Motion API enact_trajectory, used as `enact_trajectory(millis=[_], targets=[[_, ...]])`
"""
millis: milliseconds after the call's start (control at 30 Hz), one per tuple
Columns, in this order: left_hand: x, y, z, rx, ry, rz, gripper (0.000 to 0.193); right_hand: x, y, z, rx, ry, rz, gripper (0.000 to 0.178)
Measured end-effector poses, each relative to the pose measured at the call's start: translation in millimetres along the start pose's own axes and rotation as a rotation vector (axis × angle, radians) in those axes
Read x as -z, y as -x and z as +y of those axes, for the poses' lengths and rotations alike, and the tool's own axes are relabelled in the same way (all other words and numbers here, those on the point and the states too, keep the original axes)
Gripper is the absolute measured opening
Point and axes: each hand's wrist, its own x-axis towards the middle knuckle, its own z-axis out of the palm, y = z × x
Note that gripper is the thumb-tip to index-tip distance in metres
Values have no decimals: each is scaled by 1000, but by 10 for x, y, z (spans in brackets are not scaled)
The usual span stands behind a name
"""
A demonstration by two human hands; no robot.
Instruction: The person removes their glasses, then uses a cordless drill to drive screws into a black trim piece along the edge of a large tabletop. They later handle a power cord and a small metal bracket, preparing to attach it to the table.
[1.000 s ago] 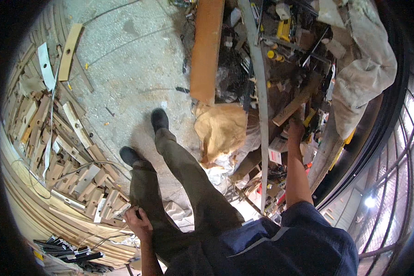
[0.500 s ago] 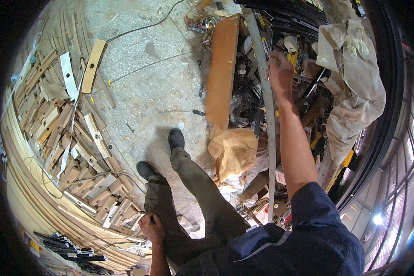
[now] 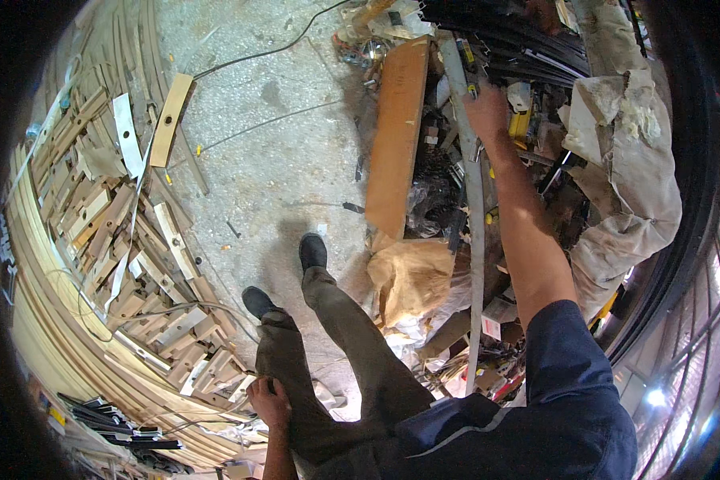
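Grey strip [image 3: 477, 256]: lengthwise, right of the brown board [image 3: 396, 144], amid mixed clutter [image 3: 434, 204].
Right hand [image 3: 486, 112]: at the strip's far part.
Left hand [image 3: 270, 402]: beside the trouser leg [image 3: 286, 364].
Both grips: bent; from here I cannot tell whether either pinches anything.

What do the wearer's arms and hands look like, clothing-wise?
Left hand and right hand: no gloves visible. Right arm: loose, dark navy short sleeve, forearm uncovered. Left arm: visible forearm uncovered; its sleeve isn't in view. No cables or markings discernible on either.
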Motion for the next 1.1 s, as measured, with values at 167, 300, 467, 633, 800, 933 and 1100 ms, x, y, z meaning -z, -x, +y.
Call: enact_trajectory(millis=[167, 300, 467, 633, 800, 933, 1100], targets=[[57, -37, 91, -34, -24, 3, 16, -190, -28, 19, 181, -83, 203, 55], [32, -30, 79, -3, -38, -11, 18, -39, -23, -10, 115, -86, -5, 48], [13, 2, 75, 20, -35, 1, 18, -66, 141, 218, 31, -11, -103, 46], [5, 37, 66, 19, 11, 21, 19, -169, 434, 459, 98, -15, 45, 40], [50, 45, 107, 67, 49, 3, 19, -227, 691, 924, 245, 241, -130, 33], [-7, 74, 84, 47, 78, 34, 18, 371, 724, 202, -139, -280, -112, 31], [38, 48, 94, 28, 70, 30, 17, 732, 164, -490, 205, -598, 377, 39]])
